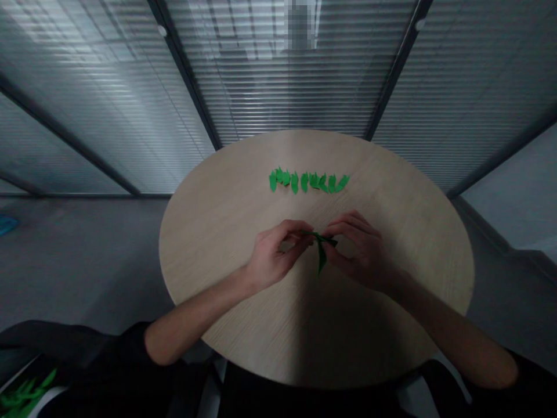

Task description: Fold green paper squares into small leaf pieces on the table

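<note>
My left hand [276, 252] and my right hand [361, 249] meet above the middle of a round wooden table [226, 220]. Both pinch a small green paper piece [321, 248], whose pointed end hangs down between the fingers. The fingers of each hand are curled in on it. A row of several green folded paper leaves [307, 181] lies on the table farther from me, beyond the hands.
Glass walls with horizontal blinds [287, 75] and dark frames stand behind the table. Grey floor lies on both sides. More green pieces [21, 395] show at the bottom left corner, beside my dark clothing.
</note>
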Available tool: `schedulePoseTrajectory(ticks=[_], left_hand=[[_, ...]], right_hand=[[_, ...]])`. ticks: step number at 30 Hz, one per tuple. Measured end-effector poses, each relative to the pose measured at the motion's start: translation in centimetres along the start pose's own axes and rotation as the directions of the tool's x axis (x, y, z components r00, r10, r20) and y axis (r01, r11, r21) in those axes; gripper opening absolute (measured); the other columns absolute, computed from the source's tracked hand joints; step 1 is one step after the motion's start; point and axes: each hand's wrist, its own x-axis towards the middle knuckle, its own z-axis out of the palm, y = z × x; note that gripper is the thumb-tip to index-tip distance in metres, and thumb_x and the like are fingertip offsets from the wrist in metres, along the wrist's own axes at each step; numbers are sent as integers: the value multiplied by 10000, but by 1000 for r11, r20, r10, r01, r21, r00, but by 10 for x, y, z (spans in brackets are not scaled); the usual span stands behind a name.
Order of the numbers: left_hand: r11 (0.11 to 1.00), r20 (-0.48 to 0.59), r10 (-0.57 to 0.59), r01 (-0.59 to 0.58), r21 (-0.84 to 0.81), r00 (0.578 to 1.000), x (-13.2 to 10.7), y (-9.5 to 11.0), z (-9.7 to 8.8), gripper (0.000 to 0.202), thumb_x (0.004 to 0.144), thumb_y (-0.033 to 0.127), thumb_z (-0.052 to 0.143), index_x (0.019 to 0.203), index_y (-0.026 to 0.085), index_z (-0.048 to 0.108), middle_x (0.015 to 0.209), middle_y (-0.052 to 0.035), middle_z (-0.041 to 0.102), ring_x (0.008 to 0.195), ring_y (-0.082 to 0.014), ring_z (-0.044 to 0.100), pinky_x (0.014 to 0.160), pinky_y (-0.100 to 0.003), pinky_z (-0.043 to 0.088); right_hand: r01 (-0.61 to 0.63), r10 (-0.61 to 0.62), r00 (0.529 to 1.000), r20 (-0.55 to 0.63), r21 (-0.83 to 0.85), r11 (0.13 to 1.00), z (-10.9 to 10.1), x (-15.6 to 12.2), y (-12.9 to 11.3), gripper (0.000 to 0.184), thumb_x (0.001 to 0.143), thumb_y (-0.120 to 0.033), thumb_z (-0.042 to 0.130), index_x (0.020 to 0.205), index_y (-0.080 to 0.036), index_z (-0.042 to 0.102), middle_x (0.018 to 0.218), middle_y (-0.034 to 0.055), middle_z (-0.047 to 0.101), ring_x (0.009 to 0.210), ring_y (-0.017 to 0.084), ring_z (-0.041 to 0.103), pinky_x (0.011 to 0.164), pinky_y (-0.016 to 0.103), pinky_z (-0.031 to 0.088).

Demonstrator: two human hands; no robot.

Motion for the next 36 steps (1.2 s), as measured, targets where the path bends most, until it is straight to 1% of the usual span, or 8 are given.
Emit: schedulePoseTrajectory(ticks=[4,10,14,17,21,27,32,36], left_hand=[[997,21,29,-30,69,999,-3,-2,0,146,965,193,683,1106,175,650,940,-44,772,748,-126,754,675,-222,627],[997,38,49,-51,62,998,-4,-2,2,143,955,173,680,1088,177,629,912,-35,759,727,-119,742,646,-207,622],[998,45,26,-29,54,999,-5,-3,2,134,956,180,670,1083,180,626,915,-38,755,732,-125,741,635,-212,625],[999,42,7,-9,47,999,-5,-3,1,152,952,178,676,1094,178,624,934,-42,755,737,-121,740,624,-200,618],[1000,43,-11,10,6,999,-4,-2,1,224,936,162,698,1142,184,613,948,-35,751,771,-119,745,675,-203,629],[998,82,-52,55,-43,995,-3,-2,4,312,933,176,704,1224,194,594,987,-49,741,802,-123,743,701,-212,636],[999,64,-46,48,-23,997,-3,-4,4,307,941,173,688,1231,199,592,994,-48,733,829,-128,740,694,-207,630],[999,40,-17,19,-42,999,-3,-5,4,341,941,155,680,1261,206,573,980,-40,717,831,-124,735,690,-197,624]], right_hand=[[2,0,999,42,-52,999,1,0,-1,94,917,-148,640,923,-237,611,835,20,659,814,204,590,761,377,496],[24,-17,997,80,-93,995,4,-1,-1,133,884,-108,613,905,-232,569,834,33,633,822,216,576,765,378,498],[20,-8,993,115,-105,994,4,-3,0,118,887,-136,629,942,-231,583,888,51,652,868,234,584,800,400,511],[24,-14,994,111,-93,995,4,-3,1,117,897,-137,636,952,-231,591,888,50,657,875,235,590,790,391,513],[19,-8,993,114,-93,995,5,-4,2,122,901,-109,615,932,-224,584,867,50,649,862,234,588,785,386,509],[11,3,990,138,-102,995,4,-4,3,116,932,-121,584,968,-232,591,889,47,653,862,234,601,855,413,503],[4,8,990,138,-88,996,3,-5,4,90,979,-150,575,993,-233,609,931,59,670,908,243,601,858,415,500],[-19,25,996,90,-68,997,2,-4,3,96,965,-138,608,959,-234,609,907,40,673,883,225,603,818,391,498]])
